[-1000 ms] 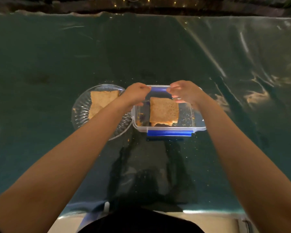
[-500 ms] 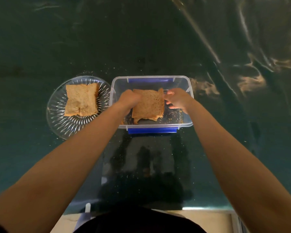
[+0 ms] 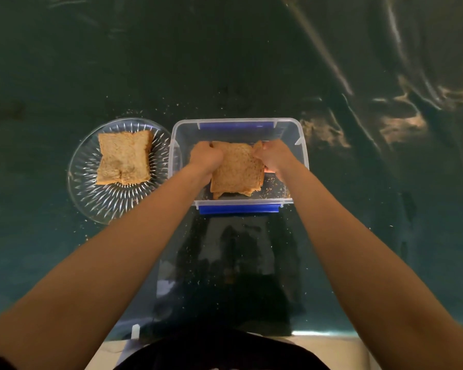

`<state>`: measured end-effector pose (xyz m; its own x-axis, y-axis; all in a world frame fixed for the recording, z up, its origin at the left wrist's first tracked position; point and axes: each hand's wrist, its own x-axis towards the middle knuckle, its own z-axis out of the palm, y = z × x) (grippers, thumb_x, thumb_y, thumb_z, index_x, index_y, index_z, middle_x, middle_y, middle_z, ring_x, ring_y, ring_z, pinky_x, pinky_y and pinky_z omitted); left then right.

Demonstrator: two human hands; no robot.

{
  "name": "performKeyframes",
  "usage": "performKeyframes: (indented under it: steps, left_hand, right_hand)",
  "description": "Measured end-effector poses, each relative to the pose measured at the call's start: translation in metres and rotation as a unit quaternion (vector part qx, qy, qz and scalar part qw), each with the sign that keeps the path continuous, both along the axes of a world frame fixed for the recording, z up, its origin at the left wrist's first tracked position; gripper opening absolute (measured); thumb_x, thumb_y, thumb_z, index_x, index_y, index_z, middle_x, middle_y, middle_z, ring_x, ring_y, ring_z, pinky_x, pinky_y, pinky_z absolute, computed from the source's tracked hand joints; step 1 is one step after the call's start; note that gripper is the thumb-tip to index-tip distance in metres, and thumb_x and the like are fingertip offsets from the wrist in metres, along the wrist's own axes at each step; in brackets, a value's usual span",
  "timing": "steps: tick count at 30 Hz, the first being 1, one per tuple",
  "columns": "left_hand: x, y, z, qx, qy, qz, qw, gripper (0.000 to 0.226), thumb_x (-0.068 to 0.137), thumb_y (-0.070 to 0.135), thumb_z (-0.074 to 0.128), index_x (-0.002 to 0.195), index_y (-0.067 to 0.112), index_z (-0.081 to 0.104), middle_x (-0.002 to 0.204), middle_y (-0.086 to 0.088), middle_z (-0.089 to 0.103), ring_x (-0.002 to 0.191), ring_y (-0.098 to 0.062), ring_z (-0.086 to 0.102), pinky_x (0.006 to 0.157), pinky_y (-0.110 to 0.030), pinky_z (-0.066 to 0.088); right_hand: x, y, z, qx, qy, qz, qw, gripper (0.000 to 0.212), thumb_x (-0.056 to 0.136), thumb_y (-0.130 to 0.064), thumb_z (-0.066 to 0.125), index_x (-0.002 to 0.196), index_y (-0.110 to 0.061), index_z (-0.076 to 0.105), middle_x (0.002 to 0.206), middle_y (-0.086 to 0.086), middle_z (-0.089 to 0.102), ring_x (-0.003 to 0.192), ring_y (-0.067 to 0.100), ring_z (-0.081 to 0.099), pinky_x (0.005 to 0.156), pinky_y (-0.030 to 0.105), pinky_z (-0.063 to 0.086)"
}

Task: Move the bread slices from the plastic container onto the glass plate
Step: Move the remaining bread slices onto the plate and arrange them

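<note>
A clear plastic container with blue clips stands in the middle of the table. Inside it lies a small stack of brown bread slices. My left hand pinches the top slice at its far left corner. My right hand grips the same slice at its far right corner, which curls upward. Left of the container sits a round cut-glass plate that carries bread slices lying flat, apparently two side by side or overlapped.
The table is covered by a dark teal shiny plastic sheet with wrinkles at the right. Crumbs are scattered around the container and plate. The table's near edge runs just above my dark clothing.
Both hands dropped from the container's far rim down into it and closed on the top slice's far corners. The camera tilted downward, so everything shifted in the view.
</note>
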<state>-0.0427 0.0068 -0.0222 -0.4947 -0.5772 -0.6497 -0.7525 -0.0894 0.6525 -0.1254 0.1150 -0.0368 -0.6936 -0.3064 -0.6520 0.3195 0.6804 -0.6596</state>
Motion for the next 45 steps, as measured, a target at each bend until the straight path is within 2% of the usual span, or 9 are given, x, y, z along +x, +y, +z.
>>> performKeyframes:
  steps: [6,15,19,23,28,33,38,42,45]
  left_hand:
    - [0.006,-0.005,0.000,0.002,0.041,0.007,0.999,0.037,0.091,0.021,0.053,0.127,0.014,0.050,0.131,-0.008,0.054,0.122,-0.026,0.050,0.104,-0.044,0.043]
    - [0.014,-0.025,0.026,0.011,0.163,0.024,0.986,0.033,0.091,0.021,0.054,0.121,0.009,0.059,0.117,-0.003,0.061,0.116,-0.023,0.055,0.098,-0.039,0.048]
    - [0.024,-0.042,0.039,-0.013,0.189,0.022,0.982,0.039,0.091,0.027,0.054,0.126,0.009,0.055,0.129,-0.006,0.059,0.120,-0.023,0.053,0.103,-0.043,0.045]
    - [0.040,-0.070,0.049,-0.036,0.199,0.039,0.979,0.036,0.091,0.029,0.053,0.120,0.007,0.059,0.123,-0.008,0.062,0.115,-0.023,0.057,0.101,-0.044,0.047]
    - [0.076,-0.110,0.049,-0.025,0.197,0.099,0.975,0.030,0.092,0.027,0.053,0.112,0.007,0.062,0.107,-0.003,0.062,0.107,-0.020,0.059,0.092,-0.038,0.052]
    - [0.109,-0.150,0.047,-0.017,0.196,0.152,0.968,0.022,0.091,0.026,0.055,0.102,0.010,0.065,0.094,0.002,0.064,0.094,-0.016,0.061,0.075,-0.029,0.052]
    - [0.136,-0.177,0.039,-0.006,0.170,0.168,0.971,0.037,0.090,0.025,0.057,0.119,0.004,0.059,0.120,-0.009,0.063,0.111,-0.024,0.060,0.096,-0.040,0.050]
    - [0.146,-0.189,0.031,0.000,0.152,0.154,0.976,0.031,0.087,0.015,0.060,0.116,0.004,0.061,0.112,-0.008,0.064,0.103,-0.022,0.062,0.083,-0.033,0.052]
    - [0.148,-0.192,0.026,0.001,0.127,0.126,0.984,0.038,0.083,0.003,0.058,0.121,0.005,0.060,0.120,-0.011,0.062,0.111,-0.026,0.060,0.094,-0.039,0.052]
  right_hand:
    - [0.004,0.005,0.005,-0.039,0.011,-0.008,0.999,0.042,0.093,-0.022,0.055,0.131,-0.006,0.051,0.137,0.012,0.053,0.126,0.030,0.051,0.107,0.045,0.043]
    - [0.011,-0.009,0.032,-0.118,0.129,-0.063,0.983,0.033,0.090,-0.027,0.058,0.117,-0.008,0.061,0.098,0.001,0.062,0.091,0.015,0.057,0.083,0.031,0.050]
    - [0.018,-0.027,0.046,-0.142,0.171,-0.064,0.973,0.030,0.090,-0.024,0.058,0.110,-0.002,0.065,0.076,-0.005,0.056,0.071,0.010,0.051,0.064,0.022,0.042]
    - [0.032,-0.059,0.059,-0.166,0.175,-0.054,0.969,0.027,0.090,-0.020,0.059,0.106,0.001,0.066,0.080,0.001,0.058,0.075,0.013,0.053,0.062,0.022,0.043]
    - [0.056,-0.111,0.068,-0.158,0.166,-0.003,0.973,0.029,0.089,-0.023,0.060,0.109,-0.004,0.067,0.096,0.004,0.062,0.092,0.017,0.058,0.081,0.034,0.049]
    - [0.083,-0.158,0.071,-0.152,0.139,0.044,0.977,0.028,0.089,-0.023,0.058,0.104,-0.002,0.068,0.093,0.007,0.061,0.089,0.021,0.058,0.078,0.039,0.050]
    - [0.105,-0.190,0.056,-0.133,0.092,0.055,0.985,0.028,0.089,-0.023,0.058,0.101,0.000,0.067,0.099,0.016,0.066,0.096,0.030,0.063,0.077,0.042,0.050]
    - [0.117,-0.200,0.038,-0.111,0.050,0.034,0.992,0.031,0.091,-0.024,0.057,0.111,-0.001,0.064,0.116,0.015,0.066,0.107,0.030,0.062,0.095,0.050,0.052]
    - [0.120,-0.205,0.026,-0.081,0.052,0.029,0.995,0.034,0.093,-0.024,0.054,0.116,0.000,0.061,0.118,0.015,0.065,0.109,0.031,0.062,0.097,0.049,0.051]
